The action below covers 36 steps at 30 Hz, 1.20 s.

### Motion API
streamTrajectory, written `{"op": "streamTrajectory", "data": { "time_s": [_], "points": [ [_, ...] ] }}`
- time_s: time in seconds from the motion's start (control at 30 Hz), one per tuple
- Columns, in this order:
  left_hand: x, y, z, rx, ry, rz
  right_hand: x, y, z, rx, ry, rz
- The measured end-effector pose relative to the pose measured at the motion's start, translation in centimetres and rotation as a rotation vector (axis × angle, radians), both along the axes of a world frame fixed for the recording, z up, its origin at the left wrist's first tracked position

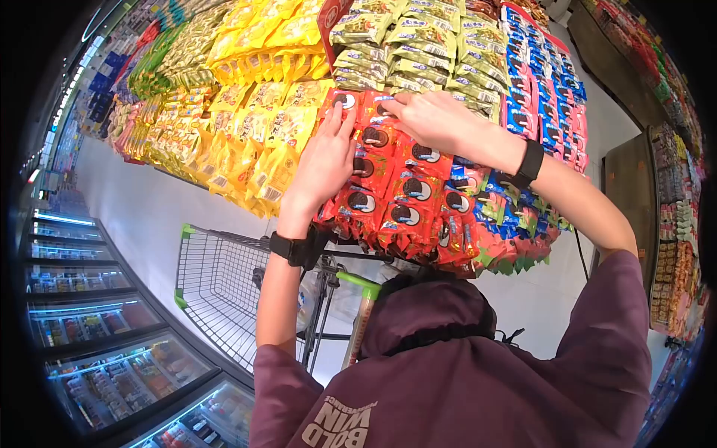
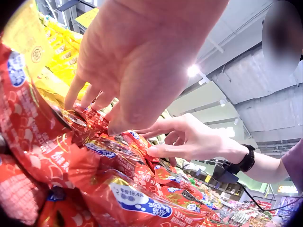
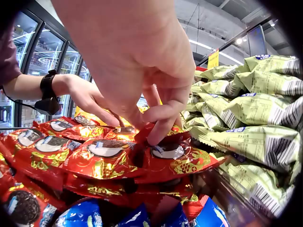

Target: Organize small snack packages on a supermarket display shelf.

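Observation:
Red cookie packets [image 1: 362,201] lie in rows on the display, each printed with a dark sandwich cookie. My left hand [image 1: 323,160] rests on the left part of these rows, its fingers stretched forward onto the packets at the back. At the far end of the red rows, my right hand [image 1: 433,116] pinches a red packet [image 3: 175,158] by its upper edge between thumb and curled fingers. That packet lies on top of the stack beside the green packets. In the left wrist view, the left hand [image 2: 137,61] hides part of the packets under its fingertips.
Yellow snack bags [image 1: 261,131] fill the left of the display, green packets [image 1: 426,37] the back, and blue packets [image 1: 519,89] the right. A wire shopping cart [image 1: 213,269] stands at the front left. Glass-door freezers [image 1: 112,321] line the aisle at left.

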<state>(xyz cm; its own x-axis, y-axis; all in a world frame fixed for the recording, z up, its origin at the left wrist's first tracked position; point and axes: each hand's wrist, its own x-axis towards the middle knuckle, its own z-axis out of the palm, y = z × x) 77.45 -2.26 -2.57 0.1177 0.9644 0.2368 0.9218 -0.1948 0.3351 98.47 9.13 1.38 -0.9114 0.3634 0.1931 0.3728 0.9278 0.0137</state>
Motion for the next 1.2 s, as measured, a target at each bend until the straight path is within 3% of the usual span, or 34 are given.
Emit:
{"op": "streamTrajectory", "data": {
  "time_s": [0.13,0.6,0.7,0.8,0.9,1.0,1.03,1.2],
  "points": [
    [0.1,0.1,-0.2,0.014,0.008,-0.002,-0.5,0.4,-1.3,0.037,0.109,0.026],
    [1.1,0.1,-0.7,0.095,0.098,-0.046,-0.9,-0.5,-1.5,0.071,0.06,-0.012],
    [1.8,-1.2,0.0,0.089,0.035,-0.012,-0.2,-1.3,-0.4,0.064,0.181,-0.028],
    [2.7,-3.5,1.9,0.069,-0.044,-0.042,2.3,-3.1,3.1,-0.105,0.136,-0.179],
    [3.4,-5.4,2.4,0.023,-0.116,-0.074,6.6,-4.4,2.9,-0.063,0.306,-0.141],
    [4.6,-5.9,1.9,0.07,-0.148,-0.138,9.8,-7.2,2.9,-0.264,0.26,-0.342],
    [5.0,-5.8,1.9,0.094,-0.149,-0.166,10.7,-7.4,1.7,-0.133,0.265,-0.284],
    [6.3,-2.8,1.6,0.234,0.044,-0.186,11.5,-10.6,0.0,-0.223,0.259,-0.334]
  ]
}}
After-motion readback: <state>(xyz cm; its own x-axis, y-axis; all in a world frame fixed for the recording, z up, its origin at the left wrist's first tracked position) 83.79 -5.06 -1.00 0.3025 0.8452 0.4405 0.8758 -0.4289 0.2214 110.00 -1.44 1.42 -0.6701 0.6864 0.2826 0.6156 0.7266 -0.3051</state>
